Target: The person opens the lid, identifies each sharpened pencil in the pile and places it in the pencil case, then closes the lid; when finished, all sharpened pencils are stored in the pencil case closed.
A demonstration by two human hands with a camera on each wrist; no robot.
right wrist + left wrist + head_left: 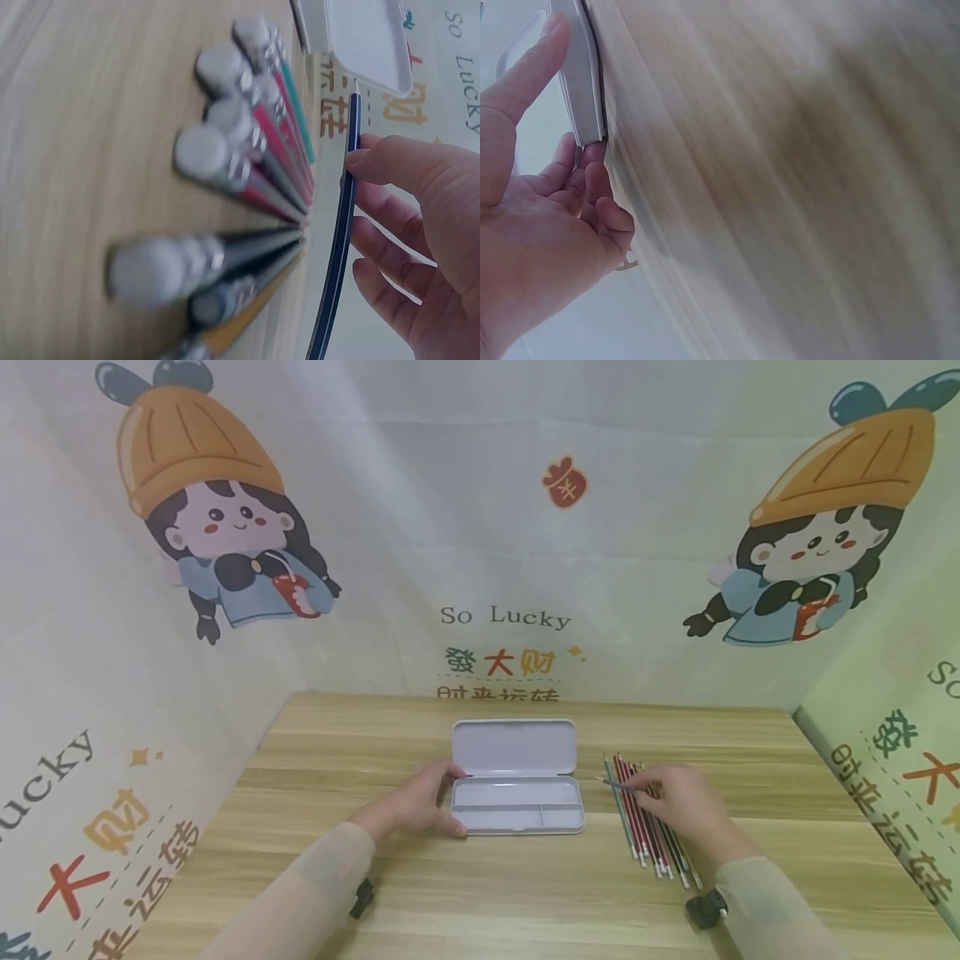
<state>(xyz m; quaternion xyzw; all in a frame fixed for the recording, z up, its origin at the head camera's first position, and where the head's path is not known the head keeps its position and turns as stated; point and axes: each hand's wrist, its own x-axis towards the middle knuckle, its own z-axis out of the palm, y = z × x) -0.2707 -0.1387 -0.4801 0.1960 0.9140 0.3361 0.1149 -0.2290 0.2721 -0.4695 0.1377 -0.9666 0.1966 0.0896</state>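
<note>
A white pencil case [497,818] lies on the table with its lid [514,747] folded back. Inside, dividers part it into a long rear section and two front ones, all bare. My left hand [422,797] grips its left end, thumb at the front corner and fingers behind; in the left wrist view, the thumb lies along the case [581,82]. Between thumb and fingers, my right hand [684,802] pinches a dark blue pencil [341,225], its sharpened tip towards the case. The hand is over a loose bunch of pencils [637,827], hiding part of them.
The bunch, red, black, green and other colours, lies right of the case with white erasers [202,152] towards me. A wood-grain table [517,893] carries everything. Printed cloth [390,527] hangs behind and along both sides.
</note>
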